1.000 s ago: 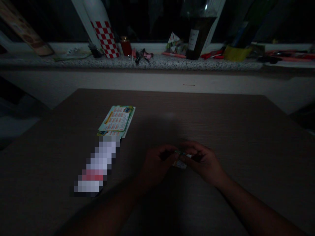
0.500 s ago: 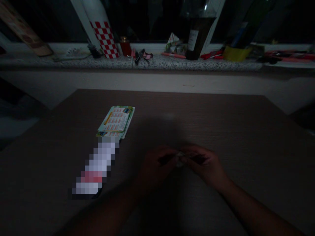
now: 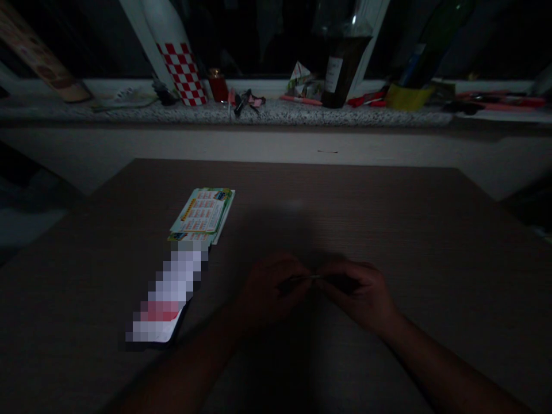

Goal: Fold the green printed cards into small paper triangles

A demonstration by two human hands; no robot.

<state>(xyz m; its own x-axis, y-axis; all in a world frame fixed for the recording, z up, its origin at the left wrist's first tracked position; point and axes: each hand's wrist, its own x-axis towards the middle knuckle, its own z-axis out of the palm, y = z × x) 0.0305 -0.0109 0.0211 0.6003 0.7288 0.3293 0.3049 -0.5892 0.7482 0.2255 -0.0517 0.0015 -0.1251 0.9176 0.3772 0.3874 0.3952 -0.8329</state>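
Above the middle of the table, my left hand (image 3: 272,286) and my right hand (image 3: 361,285) meet at the fingertips. Each pinches one end of a small pale flat piece (image 3: 314,277), which appears edge-on as a thin light line. Dim light and the fingers hide most of it, so its kind is unclear. Left of my hands lies a stack of calendar cards (image 3: 202,211) printed with rows of dates. Just below the cards is a phone (image 3: 171,299) with a lit, pixelated screen.
The brown table (image 3: 388,213) reaches a wall under a speckled stone sill (image 3: 276,117). Along the sill stand a red-and-white checkered bottle (image 3: 183,72), a small red bottle (image 3: 218,87), a dark bottle with a white label (image 3: 338,72) and a yellow holder (image 3: 407,96).
The small pale piece has turned between my fingertips, from showing a broader face to lying nearly edge-on. Both hands stay in almost the same place, still pinching. The view has shifted slightly.
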